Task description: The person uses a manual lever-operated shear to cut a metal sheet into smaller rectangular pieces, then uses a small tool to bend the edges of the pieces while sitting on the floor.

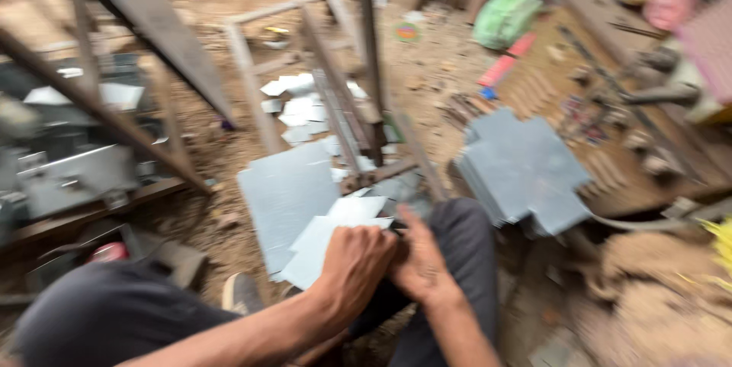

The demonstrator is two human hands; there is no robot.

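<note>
Currently both hands, left hand [356, 262] and right hand [417, 260], meet over the knee, grip pinching a pale grey cut sheet-metal piece [324, 239]; stack of grey sheets [522, 165] lies right, on the dirt floor [229, 146].

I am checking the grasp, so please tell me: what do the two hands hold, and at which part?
Both hands meet at the near edge of a pale grey metal sheet over the knee. The picture is blurred, so the exact grip cannot be told.
</note>
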